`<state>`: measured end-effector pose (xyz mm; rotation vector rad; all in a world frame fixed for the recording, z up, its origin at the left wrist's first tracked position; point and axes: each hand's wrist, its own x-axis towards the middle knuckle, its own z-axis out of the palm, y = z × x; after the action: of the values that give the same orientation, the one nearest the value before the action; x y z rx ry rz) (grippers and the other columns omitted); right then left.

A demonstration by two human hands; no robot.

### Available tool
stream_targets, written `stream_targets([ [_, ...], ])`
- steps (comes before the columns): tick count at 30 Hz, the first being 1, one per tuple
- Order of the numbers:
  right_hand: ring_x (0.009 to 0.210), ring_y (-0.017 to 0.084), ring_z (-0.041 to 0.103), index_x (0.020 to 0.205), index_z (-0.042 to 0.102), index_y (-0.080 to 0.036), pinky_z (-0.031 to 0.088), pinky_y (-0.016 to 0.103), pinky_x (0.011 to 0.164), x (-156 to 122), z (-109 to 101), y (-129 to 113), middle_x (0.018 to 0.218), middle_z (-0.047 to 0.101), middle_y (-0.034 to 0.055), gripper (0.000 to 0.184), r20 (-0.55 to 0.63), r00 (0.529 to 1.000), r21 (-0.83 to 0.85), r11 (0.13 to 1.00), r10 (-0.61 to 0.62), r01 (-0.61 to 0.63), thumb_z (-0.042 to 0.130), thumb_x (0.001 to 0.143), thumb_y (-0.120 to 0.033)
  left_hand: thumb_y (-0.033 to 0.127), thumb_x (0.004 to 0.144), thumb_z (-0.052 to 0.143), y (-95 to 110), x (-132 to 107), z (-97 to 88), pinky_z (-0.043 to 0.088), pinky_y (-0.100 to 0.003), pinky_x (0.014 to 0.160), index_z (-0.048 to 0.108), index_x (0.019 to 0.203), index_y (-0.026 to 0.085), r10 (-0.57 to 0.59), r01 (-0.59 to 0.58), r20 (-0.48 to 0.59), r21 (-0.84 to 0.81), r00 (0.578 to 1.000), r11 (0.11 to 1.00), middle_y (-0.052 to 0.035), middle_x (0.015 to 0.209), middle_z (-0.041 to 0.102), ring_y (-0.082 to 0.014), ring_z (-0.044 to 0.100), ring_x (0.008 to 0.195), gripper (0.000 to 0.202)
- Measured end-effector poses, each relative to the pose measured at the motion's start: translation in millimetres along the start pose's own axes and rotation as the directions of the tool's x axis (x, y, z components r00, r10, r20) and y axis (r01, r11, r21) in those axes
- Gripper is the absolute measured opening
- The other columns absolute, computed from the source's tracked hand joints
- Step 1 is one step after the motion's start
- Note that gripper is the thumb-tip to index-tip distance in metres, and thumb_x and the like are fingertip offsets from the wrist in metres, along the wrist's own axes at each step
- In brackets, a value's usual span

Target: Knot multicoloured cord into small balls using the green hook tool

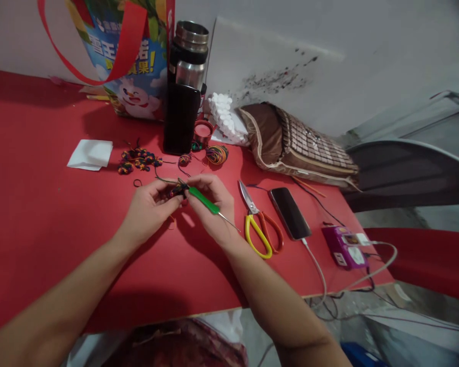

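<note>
My left hand [151, 205] is closed on a small dark multicoloured crochet piece [178, 189], pinched between thumb and fingers. My right hand [212, 204] is closed around a crochet hook with a green handle [204, 200]; its thin metal shaft points down to the right across the palm. Both hands meet at the piece, and its details are partly hidden by the fingers. A strand of yarn runs from it up and away. Behind the hands lie several knotted multicoloured yarn pieces [139, 159], a small yarn ball [184, 160] and a larger yarn ball [217, 154].
Right of my hands lie scissors [258, 219] with yellow and orange handles, a charging phone [289, 213] and a purple power box [346, 247]. At the back stand a bag [132, 66], a steel flask [191, 51], an upright black phone [181, 120] and a brown cushion [268, 132].
</note>
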<state>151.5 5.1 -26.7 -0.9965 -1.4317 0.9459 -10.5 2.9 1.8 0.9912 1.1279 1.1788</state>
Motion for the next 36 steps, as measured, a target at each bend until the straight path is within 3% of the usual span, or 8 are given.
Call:
stream_targets([
  [5,0.107,0.022,0.072,0.123,0.077,-0.034,0.060,0.042,0.092,1.8,-2.9,-5.3,0.117,0.078,0.0052,0.021,0.089,0.984,-0.132,0.978,-0.153,0.164,0.074,0.102,-0.031,0.025,0.076,0.085,4.6,0.3,-0.8,0.053,-0.025,0.050,0.081,0.085,0.018,0.009,-0.009,0.005,0.017,1.000,1.000,-0.0027,0.075,0.075,-0.0154,0.063,0.060,0.012],
  [8,0.105,0.022,0.074,0.128,0.076,-0.035,0.061,0.043,0.093,1.9,-3.3,-3.9,0.116,0.080,0.0050,0.025,0.120,0.966,-0.187,0.951,-0.227,0.247,0.071,0.105,-0.029,0.026,0.079,0.084,5.1,1.8,-4.8,0.051,-0.024,0.048,0.075,0.076,0.018,-0.044,0.046,0.050,-0.036,0.998,0.998,-0.0011,0.070,0.069,-0.0133,0.061,0.055,0.012],
  [13,0.104,0.023,0.074,0.126,0.078,-0.034,0.060,0.046,0.098,0.7,-0.5,1.3,0.111,0.080,0.0049,0.022,0.091,0.989,-0.129,0.984,-0.115,0.126,0.065,0.109,-0.039,0.037,0.085,0.086,2.9,4.7,-10.3,0.054,-0.026,0.043,0.069,0.082,0.019,-0.126,0.137,0.200,-0.038,0.972,0.990,0.0005,0.062,0.065,-0.0144,0.060,0.045,0.025],
  [17,0.106,0.022,0.074,0.120,0.080,-0.032,0.059,0.045,0.101,0.9,1.9,1.3,0.113,0.080,0.0059,0.027,0.042,0.999,-0.090,0.995,-0.029,0.033,0.059,0.111,-0.045,0.027,0.076,0.089,2.7,6.5,-7.6,0.053,-0.025,0.043,0.067,0.095,0.019,-0.076,0.080,0.109,-0.034,0.991,0.996,-0.0001,0.070,0.073,-0.0144,0.062,0.049,0.030],
  [20,0.107,0.022,0.074,0.119,0.080,-0.032,0.059,0.043,0.100,1.8,2.4,2.1,0.115,0.081,0.0054,0.022,0.036,0.999,-0.091,0.995,-0.034,0.037,0.065,0.108,-0.043,0.019,0.072,0.086,2.9,7.0,-5.4,0.054,-0.022,0.050,0.067,0.091,0.019,-0.036,0.037,0.035,-0.018,0.999,0.999,0.0006,0.073,0.074,-0.0134,0.066,0.056,0.027],
  [24,0.103,0.021,0.073,0.115,0.080,-0.032,0.058,0.041,0.098,2.6,1.6,5.9,0.112,0.082,0.0035,0.015,0.073,0.992,-0.154,0.982,-0.099,0.109,0.073,0.103,-0.037,0.013,0.069,0.084,3.2,7.3,-5.3,0.057,-0.022,0.065,0.069,0.085,0.020,0.013,-0.015,0.045,0.048,0.999,0.999,0.0007,0.078,0.074,-0.0135,0.069,0.070,0.023],
  [28,0.094,0.020,0.072,0.109,0.079,-0.029,0.058,0.038,0.087,1.0,2.0,7.5,0.105,0.079,0.0036,0.011,0.051,0.994,-0.135,0.986,-0.093,0.099,0.071,0.102,-0.034,0.015,0.069,0.085,3.2,6.8,-5.2,0.057,-0.024,0.067,0.070,0.086,0.020,-0.005,0.000,0.069,0.064,0.998,0.998,0.0001,0.076,0.074,-0.0163,0.071,0.073,0.023],
  [36,0.081,0.017,0.067,0.099,0.075,-0.028,0.057,0.035,0.082,1.4,4.8,-1.4,0.088,0.074,-0.0004,0.005,-0.102,0.992,-0.018,0.997,0.070,-0.072,0.072,0.099,-0.032,0.015,0.076,0.078,7.6,-1.9,-2.2,0.043,-0.020,0.043,0.072,0.089,0.019,0.082,-0.085,0.036,0.075,0.996,0.994,0.0008,0.068,0.071,-0.0127,0.061,0.052,0.015],
])
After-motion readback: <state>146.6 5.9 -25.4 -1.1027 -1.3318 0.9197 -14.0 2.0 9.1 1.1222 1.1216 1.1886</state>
